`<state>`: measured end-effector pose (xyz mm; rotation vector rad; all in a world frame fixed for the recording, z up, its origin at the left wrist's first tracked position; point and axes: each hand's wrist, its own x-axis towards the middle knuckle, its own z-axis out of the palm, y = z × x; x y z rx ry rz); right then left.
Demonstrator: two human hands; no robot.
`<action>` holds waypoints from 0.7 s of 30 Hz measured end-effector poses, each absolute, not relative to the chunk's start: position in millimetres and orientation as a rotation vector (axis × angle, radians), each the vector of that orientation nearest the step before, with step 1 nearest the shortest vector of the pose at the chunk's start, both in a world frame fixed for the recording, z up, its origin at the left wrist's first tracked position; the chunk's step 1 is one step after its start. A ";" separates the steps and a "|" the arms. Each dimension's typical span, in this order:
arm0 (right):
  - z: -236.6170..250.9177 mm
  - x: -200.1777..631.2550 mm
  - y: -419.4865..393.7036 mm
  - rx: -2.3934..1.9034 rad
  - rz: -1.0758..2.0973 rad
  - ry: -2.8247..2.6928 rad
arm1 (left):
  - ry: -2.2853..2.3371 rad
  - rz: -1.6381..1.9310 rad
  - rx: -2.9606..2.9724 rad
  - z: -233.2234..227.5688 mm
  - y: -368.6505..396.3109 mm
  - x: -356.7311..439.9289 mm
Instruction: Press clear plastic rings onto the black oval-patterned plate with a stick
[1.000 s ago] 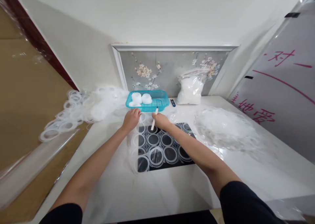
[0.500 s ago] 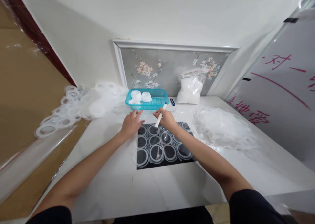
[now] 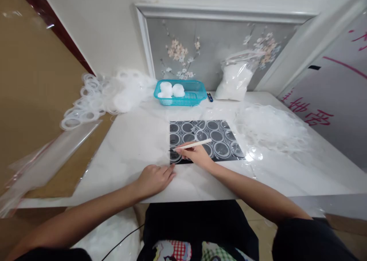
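right hand (image 3: 196,156) pinches a thin stick (image 3: 192,145) w/ its tip at the near-left corner of the black mat (image 3: 204,139) of clear rings. left hand (image 3: 153,178), flat and holding nothing, presses the surface (image 3: 137,138) just left of it, likely for steadiness.

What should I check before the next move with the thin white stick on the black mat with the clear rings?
1. Right hand grips the thin white stick: ok.
2. Stick tip sits at the near left corner of the black rectangular mat: ok.
3. Left hand lies flat on the white table, off the mat: ok.
4. Clear plastic rings lie in rows on the mat: ok.
5. A ring is caught on the stick tip: cannot tell.
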<state>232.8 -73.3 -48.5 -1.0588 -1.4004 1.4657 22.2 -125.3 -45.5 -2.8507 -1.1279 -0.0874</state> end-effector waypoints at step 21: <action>-56.0 235.2 -79.7 -1.119 1.585 -1.304 | -1.316 -0.044 -2.854 -44.2 -127.5 28.4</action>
